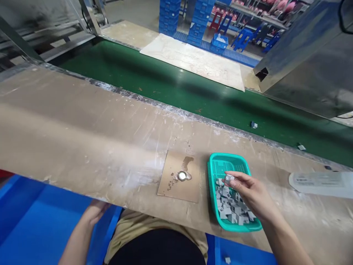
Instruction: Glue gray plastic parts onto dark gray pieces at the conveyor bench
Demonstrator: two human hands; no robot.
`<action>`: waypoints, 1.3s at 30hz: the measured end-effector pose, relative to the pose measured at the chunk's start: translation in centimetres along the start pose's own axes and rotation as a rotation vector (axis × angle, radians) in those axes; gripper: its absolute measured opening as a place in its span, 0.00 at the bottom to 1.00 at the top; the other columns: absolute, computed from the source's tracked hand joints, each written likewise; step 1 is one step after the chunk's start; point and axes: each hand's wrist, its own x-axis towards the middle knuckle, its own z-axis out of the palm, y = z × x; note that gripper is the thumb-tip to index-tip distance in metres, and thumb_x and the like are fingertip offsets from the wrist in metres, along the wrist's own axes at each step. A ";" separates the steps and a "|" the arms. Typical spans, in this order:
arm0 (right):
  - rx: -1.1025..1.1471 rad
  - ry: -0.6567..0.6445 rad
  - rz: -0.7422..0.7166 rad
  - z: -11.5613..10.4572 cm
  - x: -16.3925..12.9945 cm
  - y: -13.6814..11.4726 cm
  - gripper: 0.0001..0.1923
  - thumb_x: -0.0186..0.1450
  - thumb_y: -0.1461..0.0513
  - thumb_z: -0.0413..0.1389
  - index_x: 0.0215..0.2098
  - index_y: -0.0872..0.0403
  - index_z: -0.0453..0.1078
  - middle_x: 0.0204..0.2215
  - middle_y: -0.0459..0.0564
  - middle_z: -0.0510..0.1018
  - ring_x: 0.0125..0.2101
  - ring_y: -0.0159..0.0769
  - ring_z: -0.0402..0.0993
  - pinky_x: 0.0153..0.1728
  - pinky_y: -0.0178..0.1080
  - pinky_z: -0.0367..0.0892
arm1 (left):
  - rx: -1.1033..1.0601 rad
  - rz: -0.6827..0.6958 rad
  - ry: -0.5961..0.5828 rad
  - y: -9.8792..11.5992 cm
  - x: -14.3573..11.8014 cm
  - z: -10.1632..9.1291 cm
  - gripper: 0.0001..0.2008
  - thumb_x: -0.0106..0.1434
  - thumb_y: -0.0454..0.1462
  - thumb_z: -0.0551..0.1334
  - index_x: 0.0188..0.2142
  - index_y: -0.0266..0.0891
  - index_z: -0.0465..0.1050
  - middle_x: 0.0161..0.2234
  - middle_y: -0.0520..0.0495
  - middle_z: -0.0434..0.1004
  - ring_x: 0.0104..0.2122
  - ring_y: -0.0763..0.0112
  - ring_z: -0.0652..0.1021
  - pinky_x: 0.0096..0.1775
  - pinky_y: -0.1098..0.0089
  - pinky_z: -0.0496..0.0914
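over the teal basket [217, 162] at the bench's near right, the right hand [252, 193] pinches one small grey block [228, 179] by its sides, seemingly light and rigid, while the left hand [95, 211] rests below, fingers unclear.

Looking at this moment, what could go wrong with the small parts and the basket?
The right hand pinches one small grey part by its fingertips; it may slip. The teal plastic mesh basket overhangs the scratched brown workbench edge, so a nudge might tip it. The left hand rests below the bench and cannot steady it.
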 end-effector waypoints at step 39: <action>-0.075 -0.292 -0.166 11.2 -2.9 -3.3 0.11 0.56 0.57 0.64 0.33 0.55 0.75 0.27 0.51 0.81 0.26 0.36 0.78 0.27 0.33 0.75 | -0.229 0.323 -0.580 1.6 -14.8 13.7 0.16 0.45 0.37 0.73 0.36 0.41 0.80 0.38 0.45 0.81 0.39 0.61 0.80 0.41 0.69 0.76</action>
